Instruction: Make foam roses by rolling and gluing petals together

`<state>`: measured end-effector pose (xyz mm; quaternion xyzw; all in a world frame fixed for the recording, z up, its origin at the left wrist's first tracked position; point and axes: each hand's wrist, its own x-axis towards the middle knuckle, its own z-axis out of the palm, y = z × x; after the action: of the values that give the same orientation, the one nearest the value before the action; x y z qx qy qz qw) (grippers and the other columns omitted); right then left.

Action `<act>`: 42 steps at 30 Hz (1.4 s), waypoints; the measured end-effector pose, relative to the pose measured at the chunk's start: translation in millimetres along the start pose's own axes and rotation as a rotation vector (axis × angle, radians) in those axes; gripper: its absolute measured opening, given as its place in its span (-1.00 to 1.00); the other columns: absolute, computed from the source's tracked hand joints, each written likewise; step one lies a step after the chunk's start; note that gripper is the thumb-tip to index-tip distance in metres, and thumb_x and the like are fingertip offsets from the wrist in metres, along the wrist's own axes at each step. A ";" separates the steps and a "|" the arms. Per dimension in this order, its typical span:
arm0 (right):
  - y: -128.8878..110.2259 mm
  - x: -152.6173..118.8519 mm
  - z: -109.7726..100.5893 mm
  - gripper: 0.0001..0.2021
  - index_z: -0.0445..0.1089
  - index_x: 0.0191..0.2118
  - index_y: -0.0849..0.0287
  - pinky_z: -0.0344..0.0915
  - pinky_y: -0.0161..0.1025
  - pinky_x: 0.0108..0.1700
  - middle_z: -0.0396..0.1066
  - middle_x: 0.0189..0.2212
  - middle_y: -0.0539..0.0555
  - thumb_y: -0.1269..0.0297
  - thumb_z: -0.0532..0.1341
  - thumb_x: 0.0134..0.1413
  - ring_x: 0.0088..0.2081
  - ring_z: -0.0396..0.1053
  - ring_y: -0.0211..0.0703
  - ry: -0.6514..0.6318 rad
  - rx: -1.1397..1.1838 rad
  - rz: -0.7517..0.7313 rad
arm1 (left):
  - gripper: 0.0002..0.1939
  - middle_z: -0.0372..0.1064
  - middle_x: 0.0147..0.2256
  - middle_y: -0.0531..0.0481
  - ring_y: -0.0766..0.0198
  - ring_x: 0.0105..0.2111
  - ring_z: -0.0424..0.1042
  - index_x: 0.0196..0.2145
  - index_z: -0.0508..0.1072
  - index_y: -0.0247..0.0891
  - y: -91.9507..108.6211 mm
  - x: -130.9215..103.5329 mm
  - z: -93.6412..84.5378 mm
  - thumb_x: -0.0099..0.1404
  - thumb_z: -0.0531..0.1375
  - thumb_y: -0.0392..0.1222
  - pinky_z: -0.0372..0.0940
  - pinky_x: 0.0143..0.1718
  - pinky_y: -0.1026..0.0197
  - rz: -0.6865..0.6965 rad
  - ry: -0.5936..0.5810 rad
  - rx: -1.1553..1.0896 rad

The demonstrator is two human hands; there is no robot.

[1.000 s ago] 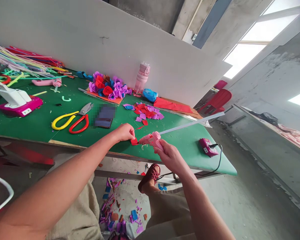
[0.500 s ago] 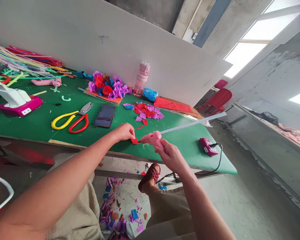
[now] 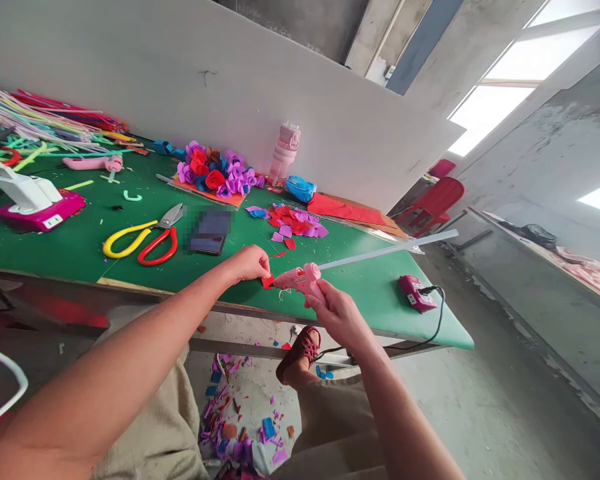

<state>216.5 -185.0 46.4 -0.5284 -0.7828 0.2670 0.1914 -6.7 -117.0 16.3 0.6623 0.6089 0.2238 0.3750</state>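
My left hand [image 3: 253,263] pinches a small red petal piece [image 3: 268,282] near the front edge of the green table. Wrapped round the handle of a pink hot glue gun [image 3: 300,277] is my right hand [image 3: 339,310]. The gun's nozzle points left and meets the red piece or lies right beside it. A long translucent glue stick [image 3: 390,249] juts from the gun's back end. Just beyond my hands lies a loose pile of red, purple and blue petals [image 3: 295,221], with one red petal [image 3: 291,245] apart from it.
Scissors [image 3: 153,235] and a phone [image 3: 210,232] lie left of my hands. Behind them are finished flowers [image 3: 215,175], a pink bottle [image 3: 283,157] and a blue packet [image 3: 301,189]. A magenta power strip [image 3: 416,293] with a black cord sits at right. A second glue gun [image 3: 94,163] lies far left.
The glue gun has shifted slightly left, bringing its nozzle across the red piece. The glue stick's far end sits a little lower and further right. My left hand has hardly moved.
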 end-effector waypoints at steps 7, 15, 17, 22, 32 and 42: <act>0.7 3.4 6.9 -0.81 0.22 -0.38 0.14 -0.03 -0.34 -0.47 0.26 -0.53 -0.04 0.16 0.02 0.14 -0.52 0.09 -0.28 -0.002 -0.032 -0.007 | -0.98 0.37 -0.64 0.07 0.30 -0.52 0.30 -0.68 0.44 -0.28 0.8 -0.7 0.2 -0.18 0.20 -0.31 0.07 -0.52 0.28 0.003 -0.001 -0.002; -3.9 2.8 6.8 -0.82 0.25 -0.40 0.15 -0.04 -0.35 -0.48 0.21 -0.57 -0.07 0.18 0.03 0.12 -0.54 0.07 -0.30 -0.004 -0.008 -0.024 | -0.98 0.35 -0.66 0.07 0.30 -0.53 0.28 -0.69 0.44 -0.28 2.0 -1.6 0.1 -0.18 0.21 -0.32 0.05 -0.53 0.27 0.003 0.009 0.015; -6.1 2.0 4.9 -0.81 0.26 -0.41 0.16 -0.03 -0.35 -0.49 0.19 -0.59 -0.08 0.17 0.04 0.11 -0.56 0.05 -0.32 -0.008 0.052 -0.012 | -0.98 0.35 -0.66 0.07 0.30 -0.54 0.28 -0.68 0.44 -0.28 1.0 -1.2 0.8 -0.17 0.21 -0.32 0.04 -0.53 0.28 0.004 0.006 0.007; -1.6 -2.5 -8.5 -0.70 0.31 -0.38 0.18 -0.04 -0.36 -0.56 0.12 -0.66 -0.11 0.02 0.11 0.08 -0.63 0.02 -0.36 -0.051 0.413 0.130 | -0.97 0.30 -0.68 0.09 0.34 -0.57 0.23 -0.68 0.44 -0.30 -2.2 0.2 1.0 -0.16 0.24 -0.33 0.02 -0.55 0.30 -0.003 -0.005 -0.107; 89.4 13.3 -38.8 -0.54 0.38 -0.42 0.24 0.00 -0.35 -0.53 0.23 -0.65 -0.04 -0.16 0.14 -0.05 -0.61 0.10 -0.33 0.170 0.468 0.420 | -0.72 0.08 -0.66 0.19 0.55 -0.73 -0.13 -0.49 0.38 -0.29 13.1 -15.9 -30.8 -0.08 0.38 -0.12 -0.28 -0.68 0.35 -0.021 -0.218 -0.689; 60.2 25.3 -44.6 -0.69 0.38 -0.53 0.17 0.11 -0.30 -0.40 0.37 -0.62 0.02 0.03 0.17 0.00 -0.44 0.31 -0.17 0.436 -0.076 0.363 | -0.70 0.09 -0.68 0.18 0.54 -0.72 -0.14 -0.48 0.45 -0.30 31.1 -54.2 -55.3 -0.07 0.37 -0.04 -0.25 -0.69 0.35 0.127 -0.102 -0.713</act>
<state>276.8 -133.9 44.4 -0.7116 -0.6253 0.1473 0.2845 -37.1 -156.7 83.1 0.5367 0.4306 0.4116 0.5976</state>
